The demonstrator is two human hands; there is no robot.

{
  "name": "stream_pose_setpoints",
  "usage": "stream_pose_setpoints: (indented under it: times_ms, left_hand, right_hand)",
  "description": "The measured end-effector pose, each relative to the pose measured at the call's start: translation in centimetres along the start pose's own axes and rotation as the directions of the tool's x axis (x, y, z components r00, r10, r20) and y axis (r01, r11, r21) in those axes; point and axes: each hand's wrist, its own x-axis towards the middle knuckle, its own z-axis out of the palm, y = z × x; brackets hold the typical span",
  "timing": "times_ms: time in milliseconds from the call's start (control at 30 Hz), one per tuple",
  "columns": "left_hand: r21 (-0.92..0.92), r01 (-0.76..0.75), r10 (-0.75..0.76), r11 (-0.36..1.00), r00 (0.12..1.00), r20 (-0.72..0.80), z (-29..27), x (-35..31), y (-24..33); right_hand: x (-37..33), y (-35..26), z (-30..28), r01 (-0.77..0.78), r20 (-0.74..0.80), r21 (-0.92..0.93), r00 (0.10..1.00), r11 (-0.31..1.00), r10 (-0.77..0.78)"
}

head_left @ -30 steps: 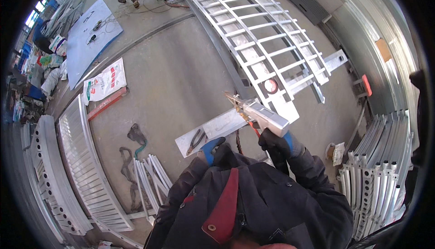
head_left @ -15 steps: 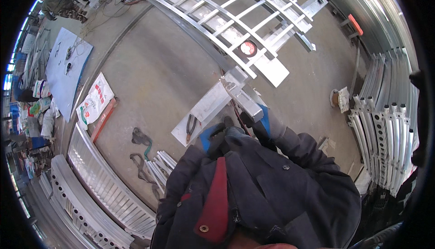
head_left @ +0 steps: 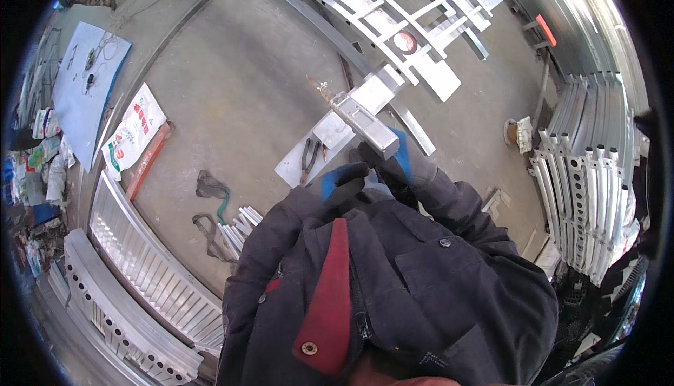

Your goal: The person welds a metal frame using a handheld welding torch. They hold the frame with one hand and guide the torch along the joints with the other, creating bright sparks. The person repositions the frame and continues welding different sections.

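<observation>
Both my hands wear dark gloves with blue cuffs and are close together in front of my chest. My left hand (head_left: 347, 181) has curled fingers; whatever lies in them is hidden. My right hand (head_left: 385, 164) sits by the near end of a silver rectangular metal bar (head_left: 364, 127), its fingers mostly hidden in shadow. I cannot tell whether it touches the bar. Beneath the bar runs a light metal beam (head_left: 379, 89). On a flat pale plate (head_left: 288, 167) left of the bar lie pliers (head_left: 307, 164) with dark handles, spread apart.
A curved silver lattice frame (head_left: 382, 29) with a red-and-white disc (head_left: 405, 42) extends ahead. Stacked curved metal rails (head_left: 586, 203) stand at right. At left are a white sack (head_left: 137, 129), a blue-white sheet (head_left: 88, 84), slatted panels (head_left: 144, 245), short tubes (head_left: 242, 224) and a strap (head_left: 210, 186).
My view has shifted, so the frame and bar appear farther right. My hands have drawn back from beside the bar, and the left glove shows more fully.
</observation>
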Motion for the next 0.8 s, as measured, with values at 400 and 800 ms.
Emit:
stream_pose_setpoints:
  times_ms: [400, 800]
  left_hand:
    - [-0.332, 0.284, -0.201, 0.9, 0.944, 0.262, -2.2, 0.1, 3.7]
    - [-0.548, 0.112, -0.105, 0.829, 0.993, 0.045, -5.7, 6.8, -1.2]
  right_hand:
    - [7.0, -0.8, 5.4, -0.107, 0.02, -0.126, 0.994, 0.986, 0.111]
    - [9.3, 3.2, 1.2, -0.075, 0.061, -0.112, 0.995, 0.991, 0.083]
